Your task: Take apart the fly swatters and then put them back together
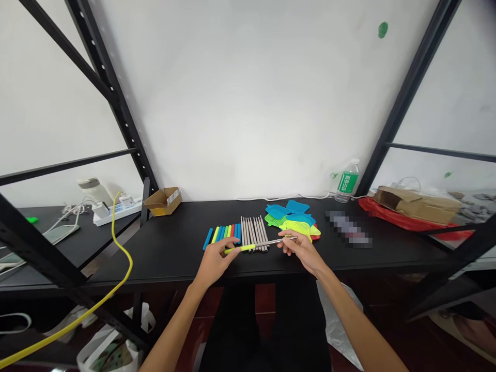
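Observation:
My left hand (pixel 215 260) grips the yellow handle (pixel 240 248) of a thin metal rod (pixel 271 242), and my right hand (pixel 300 250) pinches the rod's other end. The rod lies across above a row of several bare metal rods (pixel 253 231) on the black table (pixel 174 243). Left of them lies a row of coloured handles (pixel 222 234), blue, green, yellow and red. Behind my right hand sits a pile of mesh swatter heads (pixel 292 218) in blue, yellow-green and red.
A small cardboard box (pixel 163 200) stands at the back left, a green-labelled water bottle (pixel 347 181) at the back right. A brown paper parcel on a red bag (pixel 416 206) lies far right. Black shelf posts frame both sides; a yellow cable (pixel 120 248) hangs left.

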A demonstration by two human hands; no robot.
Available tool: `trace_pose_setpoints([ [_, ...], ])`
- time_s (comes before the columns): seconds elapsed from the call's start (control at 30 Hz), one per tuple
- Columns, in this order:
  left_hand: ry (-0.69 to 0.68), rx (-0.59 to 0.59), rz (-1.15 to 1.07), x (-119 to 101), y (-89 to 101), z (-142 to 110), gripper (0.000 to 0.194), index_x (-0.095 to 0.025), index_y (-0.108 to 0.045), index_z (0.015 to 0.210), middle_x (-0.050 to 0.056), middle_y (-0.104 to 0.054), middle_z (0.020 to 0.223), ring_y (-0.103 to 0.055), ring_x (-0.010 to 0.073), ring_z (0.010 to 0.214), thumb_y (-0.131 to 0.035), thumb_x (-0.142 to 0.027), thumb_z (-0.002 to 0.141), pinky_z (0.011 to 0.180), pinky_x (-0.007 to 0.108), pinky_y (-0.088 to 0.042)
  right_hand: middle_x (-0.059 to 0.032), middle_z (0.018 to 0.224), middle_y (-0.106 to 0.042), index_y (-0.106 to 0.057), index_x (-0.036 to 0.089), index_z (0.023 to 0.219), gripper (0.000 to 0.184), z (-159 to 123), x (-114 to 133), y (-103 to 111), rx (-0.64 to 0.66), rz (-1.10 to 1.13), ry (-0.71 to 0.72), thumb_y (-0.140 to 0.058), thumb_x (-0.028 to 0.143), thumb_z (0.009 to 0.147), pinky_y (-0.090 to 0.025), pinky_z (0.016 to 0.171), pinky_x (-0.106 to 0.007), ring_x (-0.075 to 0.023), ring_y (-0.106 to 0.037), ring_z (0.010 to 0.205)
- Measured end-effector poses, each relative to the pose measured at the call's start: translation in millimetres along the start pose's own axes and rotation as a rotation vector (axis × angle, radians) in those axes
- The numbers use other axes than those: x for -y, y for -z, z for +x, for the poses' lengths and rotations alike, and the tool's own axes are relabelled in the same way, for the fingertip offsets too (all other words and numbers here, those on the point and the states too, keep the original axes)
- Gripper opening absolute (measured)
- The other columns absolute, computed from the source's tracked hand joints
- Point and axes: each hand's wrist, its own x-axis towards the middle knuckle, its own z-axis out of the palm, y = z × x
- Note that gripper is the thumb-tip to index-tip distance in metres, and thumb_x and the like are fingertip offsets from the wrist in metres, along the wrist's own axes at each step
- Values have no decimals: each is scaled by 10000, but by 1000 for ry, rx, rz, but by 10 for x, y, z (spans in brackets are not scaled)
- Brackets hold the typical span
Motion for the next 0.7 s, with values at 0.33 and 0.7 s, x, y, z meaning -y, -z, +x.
trace_pose_setpoints([
  [0.33, 193, -128, -562, 164, 71, 48, 359, -164, -706, 1033, -1, -590, 766, -332, 43, 489, -730, -447, 814, 456, 211, -260, -26, 717, -659, -667, 180, 1135, 434, 19, -40, 9, -83, -15, -23, -733, 478, 826, -407, 572, -270, -145, -545, 619],
  [0.7, 177, -93, -630, 173, 93, 48, 343, -175, -735, 966, 36, -657, 881, -492, 92, 621, -846, -345, 689, 520, 216, -398, -65, 795, -724, -671, 183, 885, 327, 4, -13, -42, 25, -170, -17, -664, 510, 878, -444, 609, -284, -159, -591, 641],
])
